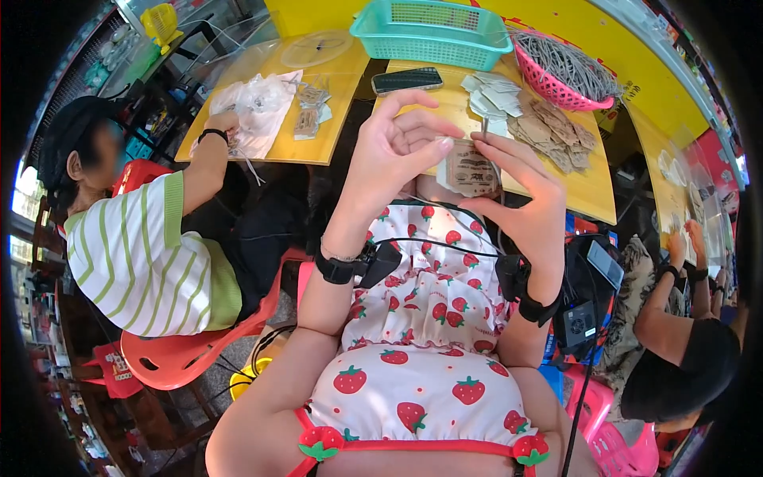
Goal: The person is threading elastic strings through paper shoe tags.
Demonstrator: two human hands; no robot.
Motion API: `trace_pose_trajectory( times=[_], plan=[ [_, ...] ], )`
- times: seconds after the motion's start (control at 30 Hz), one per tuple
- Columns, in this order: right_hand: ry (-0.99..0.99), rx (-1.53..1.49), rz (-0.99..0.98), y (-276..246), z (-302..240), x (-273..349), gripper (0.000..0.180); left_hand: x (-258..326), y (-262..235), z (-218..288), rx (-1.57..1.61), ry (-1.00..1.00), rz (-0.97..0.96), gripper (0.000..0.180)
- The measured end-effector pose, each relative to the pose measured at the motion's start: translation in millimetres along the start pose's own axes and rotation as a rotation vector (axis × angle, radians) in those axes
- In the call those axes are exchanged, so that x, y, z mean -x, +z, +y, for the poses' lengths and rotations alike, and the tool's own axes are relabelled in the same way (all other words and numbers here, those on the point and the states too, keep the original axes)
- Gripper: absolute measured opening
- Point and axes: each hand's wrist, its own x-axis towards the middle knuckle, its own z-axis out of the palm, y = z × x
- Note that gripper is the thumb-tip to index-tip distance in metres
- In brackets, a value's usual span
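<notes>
In front of my lap, above the near table edge, both hands hold a small brown printed card tag with a pale edge on its left. My left hand pinches at the tag's top left corner with thumb and finger; the other fingers are curled. My right hand grips the tag's right side, its fingers along the top and the thumb below. A thin grey cord seems to stand up at the tag's top edge, between the fingertips. Whether it passes through the tag is too small to tell.
On my yellow table lie brown tags, pale cards and a phone. Behind stand a teal basket and a pink basket of grey cords. People work at tables left and right.
</notes>
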Motion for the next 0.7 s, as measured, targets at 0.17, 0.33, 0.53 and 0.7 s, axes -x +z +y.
trace_pose_trajectory(
  times=[0.17,0.33,0.53,0.7],
  plan=[
    [0.101,0.000,0.109,-2,2,-1,0.058,-9,23,18,-0.242,0.248,0.016,0.031],
    [0.109,-0.029,0.168,-10,12,0,0.057,14,98,74,0.679,0.585,-0.749,0.020],
    [0.151,-0.159,0.160,-3,12,4,0.058,49,119,77,0.684,0.558,-0.593,0.019],
    [0.160,-0.113,0.184,-11,13,4,0.059,41,126,72,0.550,0.623,-0.630,0.018]
  ],
)
